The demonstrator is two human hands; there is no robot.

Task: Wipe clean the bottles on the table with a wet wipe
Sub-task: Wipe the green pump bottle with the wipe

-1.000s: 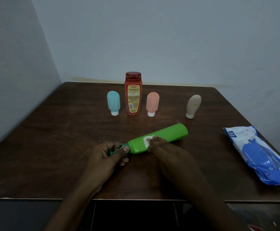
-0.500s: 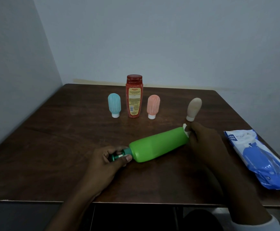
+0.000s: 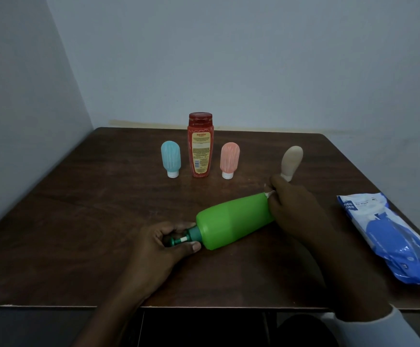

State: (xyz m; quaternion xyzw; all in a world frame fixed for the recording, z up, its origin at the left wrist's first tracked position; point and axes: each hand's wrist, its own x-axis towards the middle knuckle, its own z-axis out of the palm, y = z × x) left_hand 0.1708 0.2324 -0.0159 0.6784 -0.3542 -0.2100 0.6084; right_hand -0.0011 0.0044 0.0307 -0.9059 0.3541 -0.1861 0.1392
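Dark wood desk (image 3: pixel 79 246) in a dim corner, pale walls behind.

Nearest: left hand (image 3: pixel 161 249), fingers and thumb curled round the teal pump neck (image 3: pixel 186 237) of the green bottle (image 3: pixel 231 224). The bottle lies on its side mid-desk, pump end toward the person, base angled away to the right.

At the base: right hand (image 3: pixel 294 209), fingers curled, pinching a small wet wipe (image 3: pixel 267 194) against the bottle's bottom edge. Only a white scrap of the wipe shows; most of it is hidden by the hand.

Handling, as a judgement: smooth, glossy plastic, stiff-walled, probably slick once damp, and round enough to roll on the desk. The neck is the sure hold, narrow and ridged, and it lets the body be turned under the wipe. How full or heavy it is, I cannot tell.

Right edge: blue wipes packet (image 3: pixel 389 234), lying flat, well apart from the bottle.

Farther back, a row standing upright: blue bottle (image 3: pixel 170 159), red bottle (image 3: pixel 200 146), pink bottle (image 3: pixel 229 160), then a beige bottle (image 3: pixel 291 160) just beyond the right hand. The three small ones stand on their caps, look soft-bodied and easily tipped; take each by the body.
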